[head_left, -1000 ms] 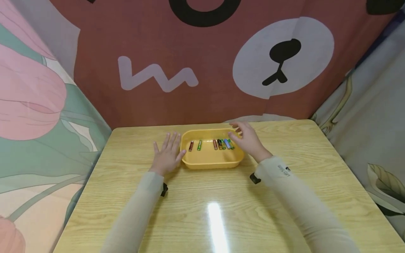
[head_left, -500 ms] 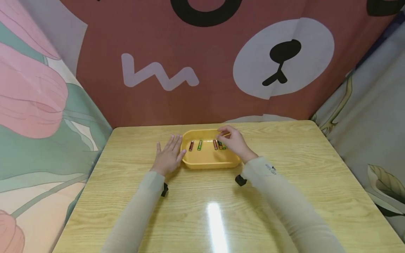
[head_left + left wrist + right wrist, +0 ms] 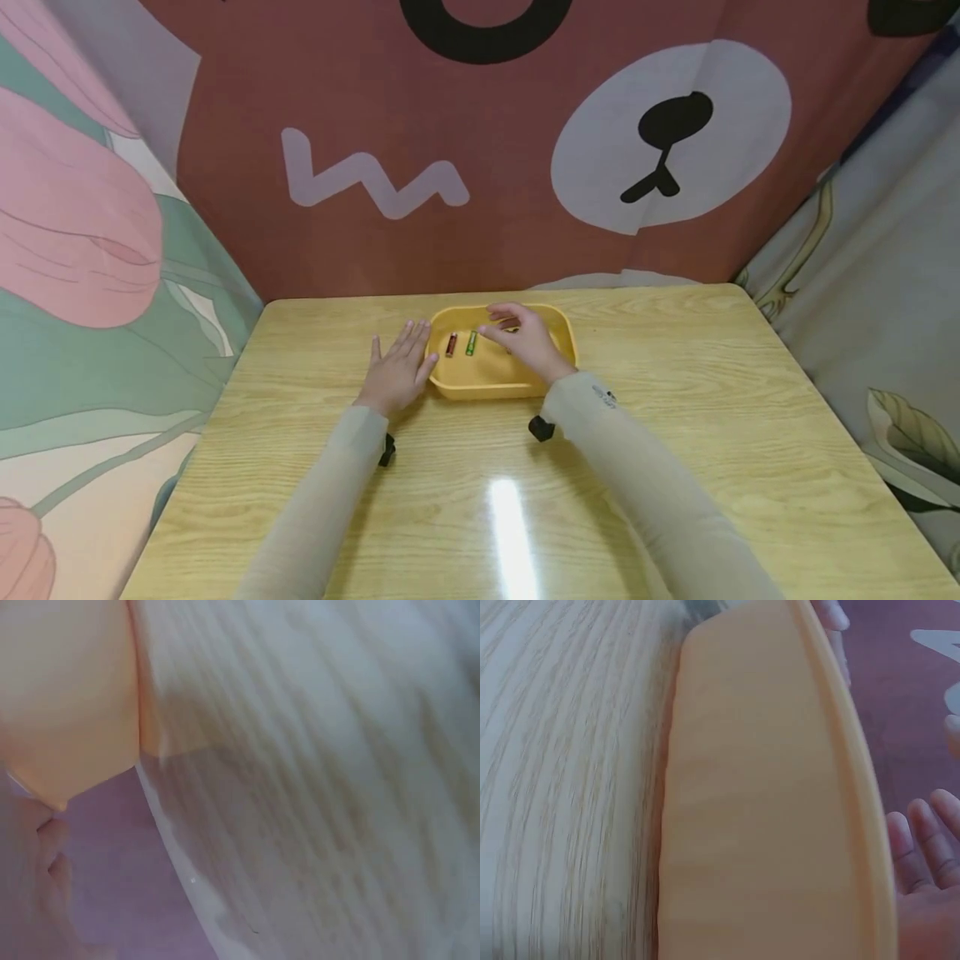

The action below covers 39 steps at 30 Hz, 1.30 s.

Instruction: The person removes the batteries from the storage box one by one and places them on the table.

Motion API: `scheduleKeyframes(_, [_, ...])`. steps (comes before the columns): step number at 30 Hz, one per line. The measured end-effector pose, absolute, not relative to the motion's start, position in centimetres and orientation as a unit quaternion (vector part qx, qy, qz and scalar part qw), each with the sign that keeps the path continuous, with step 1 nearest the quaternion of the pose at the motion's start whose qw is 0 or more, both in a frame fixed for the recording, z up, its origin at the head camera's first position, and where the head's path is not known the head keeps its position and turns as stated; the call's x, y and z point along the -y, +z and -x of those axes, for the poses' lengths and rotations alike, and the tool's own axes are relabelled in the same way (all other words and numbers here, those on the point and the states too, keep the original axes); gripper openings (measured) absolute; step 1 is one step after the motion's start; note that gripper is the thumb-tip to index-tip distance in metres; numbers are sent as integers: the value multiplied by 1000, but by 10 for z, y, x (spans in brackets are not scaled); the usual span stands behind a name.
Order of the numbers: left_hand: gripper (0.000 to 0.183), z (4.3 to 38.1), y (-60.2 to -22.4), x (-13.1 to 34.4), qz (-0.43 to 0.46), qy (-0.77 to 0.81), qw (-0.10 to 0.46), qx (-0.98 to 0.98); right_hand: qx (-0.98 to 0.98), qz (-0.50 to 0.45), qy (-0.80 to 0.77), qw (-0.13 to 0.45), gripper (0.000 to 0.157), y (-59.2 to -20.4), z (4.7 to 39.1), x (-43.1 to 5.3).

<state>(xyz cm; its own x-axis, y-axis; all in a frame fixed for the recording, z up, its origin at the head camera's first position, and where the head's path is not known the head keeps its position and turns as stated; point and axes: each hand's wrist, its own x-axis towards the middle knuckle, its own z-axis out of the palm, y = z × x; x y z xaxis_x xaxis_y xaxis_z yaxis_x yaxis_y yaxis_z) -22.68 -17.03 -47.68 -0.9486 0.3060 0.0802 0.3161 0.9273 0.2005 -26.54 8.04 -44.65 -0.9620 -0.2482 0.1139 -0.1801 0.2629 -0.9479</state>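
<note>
A shallow yellow tray (image 3: 487,392) stands near the table's far edge. In its left half lie a reddish-brown battery (image 3: 451,345) and a green battery (image 3: 471,342), side by side with a gap. My left hand (image 3: 395,371) lies spread beside the tray's left end, thumb at the rim. Over the tray's right half hovers my right hand (image 3: 527,340), its fingers bent loosely and its thumb reaching toward the green battery; nothing shows between them. It hides most of the batteries beneath. In the right wrist view, its fingers (image 3: 922,832) show beyond the tray wall (image 3: 757,787).
The wooden table (image 3: 675,442) extends around the tray, with a bright light reflection in front. Directly behind the table hangs a red-brown cloth (image 3: 510,242) with a bear print. Patterned curtains (image 3: 82,250) flank both sides.
My right hand has moved left from the tray's right rim to over its middle, covering the row of batteries there. My left hand and the two left batteries have stayed in place.
</note>
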Motion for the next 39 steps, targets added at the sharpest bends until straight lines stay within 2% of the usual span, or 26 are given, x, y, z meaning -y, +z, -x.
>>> scheduleKeyframes(6, [62,228,-479,171,162,-112,33,980,-801,132,-582,38,57,-452,274,-65])
scheduleKeyframes(18, [60,229,-482,169,162,-125,32,978,-795,139,-587,60,49,-456,280,-50])
scheduleKeyframes(26, [59,231,-484,171,163,-125,41,978,-731,91,-668,101,51,-464,280,-38])
scheduleKeyframes(39, [59,230,-480,169,161,-126,34,978,-815,55,-574,52,41,-469,280,-22])
